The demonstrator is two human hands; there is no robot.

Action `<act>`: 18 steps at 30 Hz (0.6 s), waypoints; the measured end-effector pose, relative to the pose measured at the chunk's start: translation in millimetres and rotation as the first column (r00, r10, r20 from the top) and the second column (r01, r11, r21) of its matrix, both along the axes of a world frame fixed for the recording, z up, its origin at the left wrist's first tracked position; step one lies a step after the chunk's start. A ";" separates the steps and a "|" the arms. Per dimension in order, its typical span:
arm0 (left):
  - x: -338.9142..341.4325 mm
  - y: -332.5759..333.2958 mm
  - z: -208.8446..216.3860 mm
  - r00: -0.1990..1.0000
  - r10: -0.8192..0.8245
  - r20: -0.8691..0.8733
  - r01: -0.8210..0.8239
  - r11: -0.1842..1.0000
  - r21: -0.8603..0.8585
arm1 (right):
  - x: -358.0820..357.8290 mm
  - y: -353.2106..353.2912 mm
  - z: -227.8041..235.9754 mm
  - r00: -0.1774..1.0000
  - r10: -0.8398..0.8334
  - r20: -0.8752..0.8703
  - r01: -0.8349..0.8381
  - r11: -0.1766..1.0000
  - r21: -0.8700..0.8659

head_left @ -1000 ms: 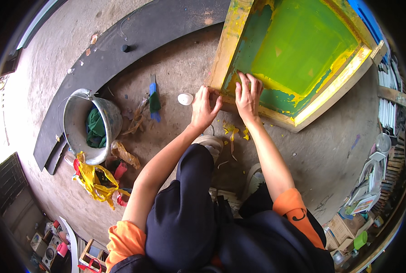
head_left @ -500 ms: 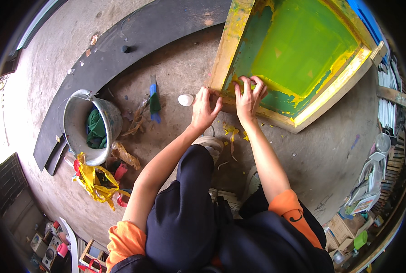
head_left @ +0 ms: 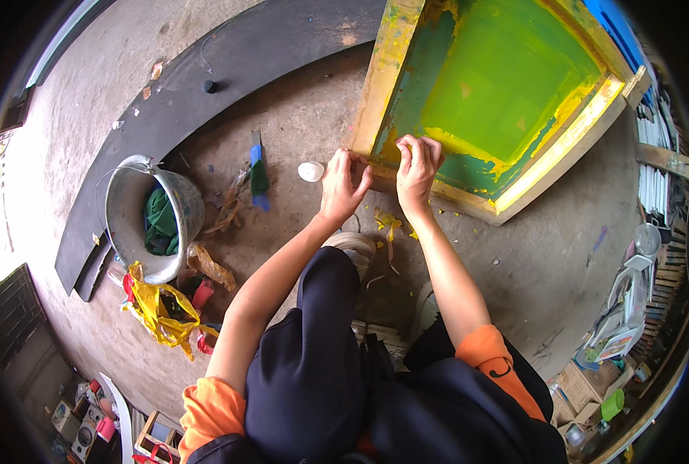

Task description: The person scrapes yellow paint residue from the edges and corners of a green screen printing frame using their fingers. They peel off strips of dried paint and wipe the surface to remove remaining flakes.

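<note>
A wooden screen printing frame (head_left: 381, 91) leans in front of me at the upper right. Its mesh (head_left: 506, 85) is green, with a ragged yellow border along the lower side and bare dark-green patches at the edges. My left hand (head_left: 344, 185) has its fingers curled over the frame's near left corner. Just inside the near rail, my right hand (head_left: 419, 174) is closed in a pinch at the yellow-edged part of the mesh. Whatever lies between its fingertips is hidden. Yellow scraps (head_left: 388, 223) lie on the floor below the frame.
A metal bucket (head_left: 188, 205) holding green cloth stands at left, a yellow plastic bag (head_left: 159, 313) beside it. A white bottle (head_left: 310, 171) and a blue-handled tool (head_left: 259, 174) lie near my left hand. A curved black board (head_left: 166, 93) crosses behind. Stacked goods line the right.
My right hand's fingers, spread and bent over the mesh before, have drawn together into a pinch. My left hand stays on the frame's corner. The whole view has shifted slightly.
</note>
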State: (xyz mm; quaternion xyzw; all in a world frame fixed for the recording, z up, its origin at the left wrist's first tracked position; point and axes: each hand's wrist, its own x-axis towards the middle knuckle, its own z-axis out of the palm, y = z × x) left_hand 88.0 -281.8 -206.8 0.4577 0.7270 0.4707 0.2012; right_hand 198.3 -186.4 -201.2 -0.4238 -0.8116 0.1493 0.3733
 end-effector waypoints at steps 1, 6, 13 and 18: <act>0.4 0.4 0.2 1.000 0.001 -0.002 -0.001 1.000 -0.001 | 0.1 -2.4 0.3 0.998 0.057 0.009 -0.057 0.998 -0.036; -1.3 -0.2 1.5 1.000 -0.002 0.010 0.002 1.000 -0.008 | 7.0 -26.5 -5.5 0.989 0.148 -0.017 -0.148 0.979 -0.142; -1.3 -0.8 2.9 1.000 -0.012 0.019 0.012 0.999 -0.030 | 47.5 -23.4 -11.0 0.980 -0.038 0.194 0.076 0.979 -0.190; -2.5 -2.7 0.5 1.000 -0.005 -0.005 0.004 0.999 -0.032 | 47.7 -22.8 10.0 0.937 -0.075 0.341 0.101 0.993 -0.059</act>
